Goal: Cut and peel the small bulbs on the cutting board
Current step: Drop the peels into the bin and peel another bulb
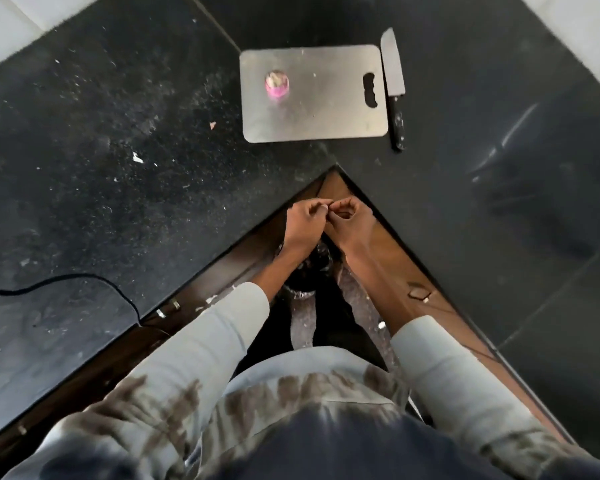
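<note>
A grey metal cutting board (pixel 326 109) lies on the black counter at the far side. One small pink-purple bulb (pixel 276 85) sits on its left half, partly peeled at the top. A black-handled knife (pixel 394 81) lies on the counter along the board's right edge, blade pointing away. My left hand (pixel 303 221) and my right hand (pixel 354 221) meet off the counter, just in front of its inner corner. Their fingertips pinch together on something small and brownish, probably another small bulb (pixel 343 213), which the fingers mostly hide.
The black L-shaped counter (pixel 118 168) is dusted with white crumbs and bits of peel on the left. A black cable (pixel 84 282) runs across its left front. Below my hands stands a bin lined with a dark bag (pixel 309 271). Brown wooden cabinet fronts (pixel 395 258) flank it.
</note>
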Demonstrator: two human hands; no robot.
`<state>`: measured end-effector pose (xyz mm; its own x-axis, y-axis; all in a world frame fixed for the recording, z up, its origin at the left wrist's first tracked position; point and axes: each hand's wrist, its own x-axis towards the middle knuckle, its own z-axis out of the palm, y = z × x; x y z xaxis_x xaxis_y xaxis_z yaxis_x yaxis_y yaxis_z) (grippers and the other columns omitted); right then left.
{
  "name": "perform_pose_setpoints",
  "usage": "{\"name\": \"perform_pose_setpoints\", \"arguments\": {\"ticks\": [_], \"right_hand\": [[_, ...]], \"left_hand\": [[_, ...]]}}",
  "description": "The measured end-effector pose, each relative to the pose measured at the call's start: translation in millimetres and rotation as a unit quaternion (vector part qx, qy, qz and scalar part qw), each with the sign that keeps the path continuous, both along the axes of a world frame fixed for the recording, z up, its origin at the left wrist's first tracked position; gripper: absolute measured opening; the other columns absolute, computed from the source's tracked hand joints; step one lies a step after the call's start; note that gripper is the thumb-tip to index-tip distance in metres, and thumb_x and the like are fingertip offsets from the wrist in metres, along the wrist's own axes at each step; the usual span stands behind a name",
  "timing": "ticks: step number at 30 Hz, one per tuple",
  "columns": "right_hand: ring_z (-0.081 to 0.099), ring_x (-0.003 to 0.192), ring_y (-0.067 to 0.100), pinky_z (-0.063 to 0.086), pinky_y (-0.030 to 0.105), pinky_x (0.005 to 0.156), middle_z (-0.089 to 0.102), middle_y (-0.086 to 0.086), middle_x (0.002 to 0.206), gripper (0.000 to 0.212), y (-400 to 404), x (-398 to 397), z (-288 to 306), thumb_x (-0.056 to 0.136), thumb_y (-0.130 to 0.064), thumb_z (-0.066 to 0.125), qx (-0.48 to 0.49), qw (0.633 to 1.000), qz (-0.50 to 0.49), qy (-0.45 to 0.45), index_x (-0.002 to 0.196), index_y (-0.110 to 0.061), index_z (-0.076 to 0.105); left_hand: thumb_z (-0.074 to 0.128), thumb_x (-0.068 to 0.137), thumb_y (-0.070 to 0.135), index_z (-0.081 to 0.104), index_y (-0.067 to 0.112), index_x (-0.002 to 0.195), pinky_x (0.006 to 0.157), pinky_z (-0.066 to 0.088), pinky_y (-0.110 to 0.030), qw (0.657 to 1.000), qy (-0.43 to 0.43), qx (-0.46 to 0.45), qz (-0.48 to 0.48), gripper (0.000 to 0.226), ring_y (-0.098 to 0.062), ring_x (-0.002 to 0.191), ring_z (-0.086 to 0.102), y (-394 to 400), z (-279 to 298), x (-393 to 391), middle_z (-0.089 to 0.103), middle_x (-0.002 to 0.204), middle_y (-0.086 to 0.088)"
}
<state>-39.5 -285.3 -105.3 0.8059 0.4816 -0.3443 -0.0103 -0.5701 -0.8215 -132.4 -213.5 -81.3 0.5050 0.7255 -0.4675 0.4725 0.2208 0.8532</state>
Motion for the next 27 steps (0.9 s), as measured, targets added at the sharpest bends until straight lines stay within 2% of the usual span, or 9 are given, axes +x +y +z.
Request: {"name": "perform_pose_setpoints", "arguments": {"ticks": [4,8,11,13,16,18,22,24,27], "right_hand": [[0.068,0.072,0.006,0.051,0.01,0.067,0.071,-0.006,0.077,0.018,-24,-25,-48,0.083,0.003,0.075,-0.068,0.997,0.02,0.007,0.082,-0.014,0.071],[0.075,0.082,0.02,0.061,0.041,0.081,0.078,0.001,0.082,0.011,-44,-40,-115,0.082,-0.013,0.064,-0.106,0.993,0.059,-0.002,0.08,-0.016,0.075],[0.078,0.091,0.031,0.063,0.048,0.082,0.081,0.009,0.091,0.037,-59,-44,-176,0.075,-0.029,0.047,-0.141,0.987,0.072,-0.003,0.088,-0.016,0.079],[0.077,0.099,0.028,0.062,0.045,0.091,0.081,0.009,0.101,0.04,-61,-49,-166,0.074,-0.015,0.047,-0.15,0.984,0.091,0.021,0.096,-0.013,0.081],[0.074,0.11,0.025,0.056,0.038,0.103,0.079,0.013,0.112,0.042,-54,-54,-130,0.08,0.012,0.05,-0.154,0.98,0.119,0.034,0.106,-0.004,0.08],[0.074,0.112,0.026,0.056,0.037,0.104,0.079,0.013,0.113,0.038,-52,-52,-124,0.083,0.014,0.055,-0.154,0.978,0.137,0.014,0.107,-0.002,0.079],[0.077,0.095,0.031,0.061,0.041,0.091,0.08,0.014,0.098,0.022,-41,-44,-108,0.079,-0.001,0.063,-0.146,0.978,0.144,-0.038,0.094,-0.005,0.079],[0.077,0.092,0.031,0.059,0.028,0.085,0.08,0.014,0.093,0.016,-35,-37,-96,0.075,0.003,0.074,-0.135,0.979,0.144,-0.049,0.088,-0.005,0.078],[0.075,0.09,0.028,0.06,0.037,0.082,0.078,0.009,0.092,0.018,-23,-29,-65,0.073,-0.005,0.082,-0.145,0.973,0.174,-0.033,0.085,-0.015,0.075]], "left_hand": [[0.053,0.083,0.02,0.079,0.012,0.125,0.107,0.059,-0.045,0.994,0.054,-0.094,-0.024,0.05,-0.021,0.115,0.076,-15,-81,-31,0.082,0.116,-0.006],[0.045,0.072,0.017,0.082,0.02,0.118,0.11,0.058,-0.049,0.982,0.105,-0.154,-0.038,0.059,-0.024,0.118,0.075,-20,-184,-60,0.082,0.119,-0.006],[0.052,0.083,0.01,0.074,0.007,0.134,0.116,0.051,-0.04,0.975,0.156,-0.152,-0.054,0.055,-0.028,0.131,0.066,-22,-150,-61,0.072,0.138,-0.017],[0.051,0.099,-0.004,0.061,-0.002,0.145,0.124,0.041,-0.04,0.97,0.167,-0.155,-0.089,0.048,-0.031,0.144,0.055,-21,-145,-64,0.06,0.152,-0.021],[0.048,0.103,-0.005,0.043,0.003,0.161,0.13,0.031,-0.041,0.957,0.186,-0.174,-0.137,0.058,-0.03,0.155,0.043,-17,-157,-75,0.047,0.165,-0.018],[0.047,0.103,-0.005,0.038,0.007,0.164,0.13,0.031,-0.039,0.956,0.185,-0.182,-0.138,0.063,-0.028,0.156,0.041,-15,-149,-74,0.045,0.166,-0.014],[0.043,0.098,-0.016,0.05,-0.001,0.154,0.111,0.041,-0.025,0.968,0.152,-0.154,-0.127,0.058,-0.025,0.142,0.053,-15,-122,-64,0.059,0.15,-0.013],[0.047,0.089,-0.006,0.064,0.002,0.141,0.113,0.046,-0.031,0.972,0.142,-0.119,-0.144,0.055,-0.032,0.138,0.061,-14,-117,-59,0.068,0.14,-0.018],[0.05,0.086,0.006,0.075,0.013,0.127,0.113,0.051,-0.038,0.958,0.175,-0.043,-0.224,0.049,-0.028,0.128,0.068,-6,-91,-55,0.075,0.132,-0.012]]}}
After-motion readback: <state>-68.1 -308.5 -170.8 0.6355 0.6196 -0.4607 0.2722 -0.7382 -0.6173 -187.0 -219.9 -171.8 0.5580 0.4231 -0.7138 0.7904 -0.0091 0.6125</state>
